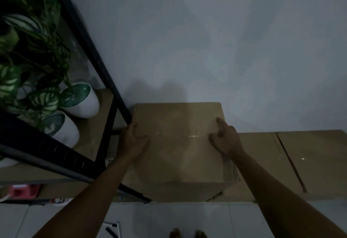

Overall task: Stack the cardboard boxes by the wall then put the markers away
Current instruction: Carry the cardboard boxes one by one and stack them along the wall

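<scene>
Both arms reach forward, left hand (132,140) flat with palm down, right hand (224,138) loosely curled.

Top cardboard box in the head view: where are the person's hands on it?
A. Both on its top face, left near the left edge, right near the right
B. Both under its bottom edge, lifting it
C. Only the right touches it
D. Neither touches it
A: the left hand lies at the left edge of the top cardboard box, and the right hand rests on its top near the right side.
</scene>
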